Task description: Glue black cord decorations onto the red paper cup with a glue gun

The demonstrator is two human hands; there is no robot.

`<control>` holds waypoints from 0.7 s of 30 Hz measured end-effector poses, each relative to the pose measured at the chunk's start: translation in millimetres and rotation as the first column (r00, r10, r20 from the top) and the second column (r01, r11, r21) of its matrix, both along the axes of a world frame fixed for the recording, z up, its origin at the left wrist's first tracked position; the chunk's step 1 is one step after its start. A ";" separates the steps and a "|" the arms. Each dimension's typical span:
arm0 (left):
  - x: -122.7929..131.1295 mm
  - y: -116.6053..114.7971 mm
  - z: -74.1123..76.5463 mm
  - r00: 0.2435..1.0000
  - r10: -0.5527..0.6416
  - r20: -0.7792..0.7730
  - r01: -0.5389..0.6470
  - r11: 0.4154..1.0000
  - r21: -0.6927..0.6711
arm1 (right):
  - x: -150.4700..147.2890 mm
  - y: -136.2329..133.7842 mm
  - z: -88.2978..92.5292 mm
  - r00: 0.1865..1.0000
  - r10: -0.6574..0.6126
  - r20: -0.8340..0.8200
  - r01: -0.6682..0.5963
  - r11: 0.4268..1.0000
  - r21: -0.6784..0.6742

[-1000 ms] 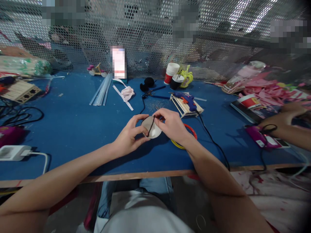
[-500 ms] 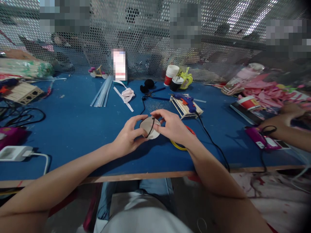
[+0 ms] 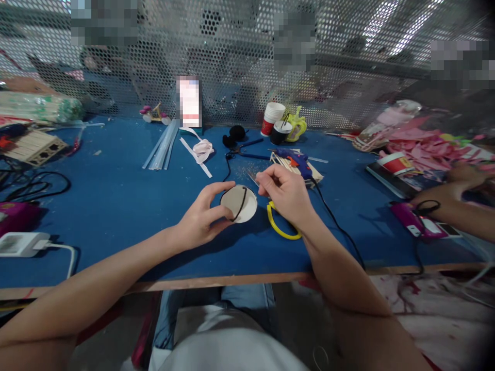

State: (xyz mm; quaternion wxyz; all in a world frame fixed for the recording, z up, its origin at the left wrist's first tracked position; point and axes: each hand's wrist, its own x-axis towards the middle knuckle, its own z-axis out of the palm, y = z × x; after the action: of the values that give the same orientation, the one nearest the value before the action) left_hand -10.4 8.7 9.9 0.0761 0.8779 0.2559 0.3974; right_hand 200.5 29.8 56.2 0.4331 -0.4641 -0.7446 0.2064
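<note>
Left hand, one: my left hand (image 3: 207,214) grips one white cup (image 3: 249,208), thumb at its near rim, finger around the far side.
Cup, one: directly before me, mouth turned up to my eyes; I cannot tell whether its base touches the blue table (image 3: 116,206).
Black cord, one: this black cord (image 3: 241,205) runs straight across the cup's mouth.
Right hand, one: my right hand (image 3: 288,193) is just beside the cup, thumb and fingertips drawn together; I cannot tell if they pinch anything.
Yellow loop, one: the yellow loop (image 3: 286,235) lies under my right wrist, partly hidden.
Glue gun, one: the blue glue gun (image 3: 297,161) rests on one stick rack (image 3: 279,162).
Pliers, one pair: the pliers (image 3: 251,154) have two blue handles.
Ribbon, one bundle: the pale ribbon (image 3: 203,148) lies beside several clear strips (image 3: 160,149).
</note>
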 end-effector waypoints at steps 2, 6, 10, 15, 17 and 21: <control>-0.8 -0.6 -0.2 1.000 -0.001 -0.008 0.002 0.997 0.074 | -0.5 -1.0 0.6 1.000 0.011 0.024 -0.011 1.000 0.012; -2.1 -1.7 0.9 1.000 0.025 -0.001 -0.024 0.987 0.158 | -1.8 -0.4 0.4 1.000 0.027 0.007 -0.028 0.998 0.057; -1.7 -3.2 2.7 0.999 0.024 0.026 -0.028 0.988 0.151 | -1.2 -0.3 3.7 0.997 0.077 -0.014 -0.076 0.995 0.060; -0.2 1.2 0.6 0.971 0.086 0.223 -0.049 0.985 -0.163 | 2.5 -5.8 12.7 0.956 0.288 0.062 -0.282 0.956 -0.080; 0.2 6.1 -2.0 0.940 0.119 0.319 -0.012 0.948 -0.317 | 2.9 -7.6 14.8 0.944 0.310 0.116 -0.305 0.951 -0.058; 2.4 17.3 -4.4 0.906 0.140 0.399 0.097 0.849 -0.520 | 0.7 -7.9 17.9 0.881 0.286 0.376 -0.297 0.954 -0.031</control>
State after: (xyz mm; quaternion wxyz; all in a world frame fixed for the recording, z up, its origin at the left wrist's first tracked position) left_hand -8.0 25.9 5.5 0.3633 0.7127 0.3427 0.4926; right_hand 201.2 21.8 74.1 0.2525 -0.3716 -0.8779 0.1659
